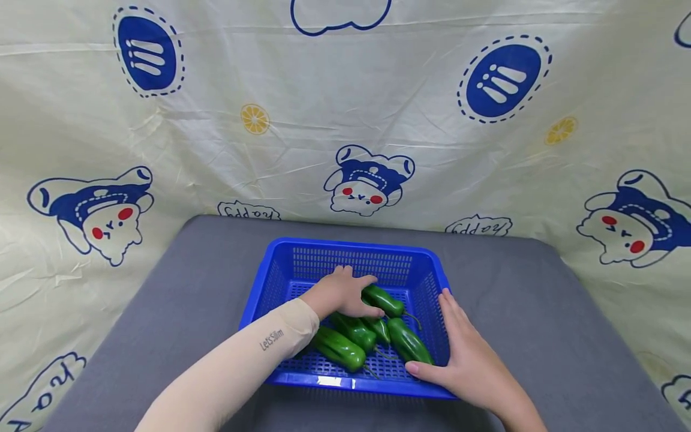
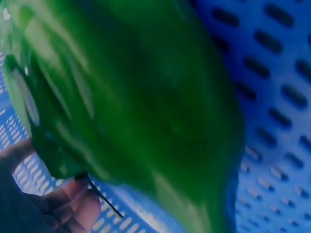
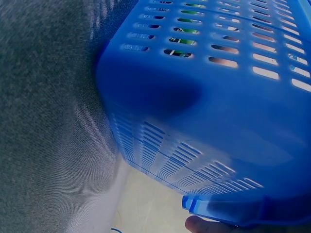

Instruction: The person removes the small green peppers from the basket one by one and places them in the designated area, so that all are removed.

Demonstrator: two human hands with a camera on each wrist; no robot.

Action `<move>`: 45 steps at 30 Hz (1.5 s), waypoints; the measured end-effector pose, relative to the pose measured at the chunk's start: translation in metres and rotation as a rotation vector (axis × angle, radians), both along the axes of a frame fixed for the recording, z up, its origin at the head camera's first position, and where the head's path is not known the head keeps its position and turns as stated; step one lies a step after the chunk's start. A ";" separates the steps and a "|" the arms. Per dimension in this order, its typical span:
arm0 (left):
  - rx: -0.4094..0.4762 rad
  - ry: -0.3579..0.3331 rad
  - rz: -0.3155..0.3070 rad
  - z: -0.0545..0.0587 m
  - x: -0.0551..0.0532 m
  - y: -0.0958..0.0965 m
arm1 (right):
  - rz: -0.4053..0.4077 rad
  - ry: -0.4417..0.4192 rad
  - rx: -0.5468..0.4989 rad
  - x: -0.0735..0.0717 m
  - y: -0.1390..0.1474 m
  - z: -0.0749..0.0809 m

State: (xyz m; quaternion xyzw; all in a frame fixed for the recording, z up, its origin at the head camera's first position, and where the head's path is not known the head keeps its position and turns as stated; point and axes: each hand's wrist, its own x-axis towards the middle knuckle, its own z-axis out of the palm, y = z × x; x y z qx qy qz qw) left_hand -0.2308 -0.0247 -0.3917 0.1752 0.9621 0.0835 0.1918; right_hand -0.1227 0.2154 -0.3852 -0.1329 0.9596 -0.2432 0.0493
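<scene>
A blue plastic basket (image 1: 351, 379) with slotted walls holds several green peppers (image 1: 342, 348). Inside it, my left hand (image 1: 341, 293) grips a green pepper (image 1: 384, 300), thumb on the near side and index finger on the far side. Its left end is covered by the hand. The left wrist view has a large pepper (image 2: 146, 97) close up, with curled fingers (image 2: 80, 208) by a thin stem at lower left. My right hand (image 1: 468, 357) holds the basket's right side, thumb over the near corner and fingers along the rim. In the right wrist view, the basket's outer wall (image 3: 233, 107) fills most of the picture.
The basket stands on a grey cloth-covered table (image 1: 502, 288). Behind and beside the table hangs a pale printed curtain (image 1: 302, 174). A beige sleeve (image 1: 243, 360) covers the left forearm, which crosses the basket's near-left rim.
</scene>
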 end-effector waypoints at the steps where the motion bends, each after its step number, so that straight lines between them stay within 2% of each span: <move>1: -0.016 0.000 0.007 -0.001 0.001 0.002 | -0.001 0.001 -0.001 0.000 0.000 0.000; 8: -0.054 0.001 0.033 -0.002 0.003 0.010 | -0.007 -0.010 0.001 0.000 0.000 0.000; 11: -0.026 -0.014 0.061 -0.002 0.003 0.015 | -0.002 -0.005 0.000 0.000 0.000 0.000; 17: 0.044 -0.071 0.161 -0.006 0.006 0.029 | 0.001 -0.002 -0.007 0.000 0.000 0.000; 21: 0.064 -0.065 0.211 -0.008 0.008 0.038 | 0.002 0.002 -0.012 0.000 0.000 0.000; 25: 0.092 -0.049 0.236 -0.007 0.009 0.044 | 0.005 0.016 -0.011 0.000 0.001 -0.001; 33: 0.105 -0.008 0.240 -0.006 0.012 0.047 | 0.014 0.024 -0.016 0.001 0.001 -0.002; 45: 0.091 0.054 0.169 0.000 0.013 0.044 | 0.015 0.018 -0.023 0.002 0.002 -0.001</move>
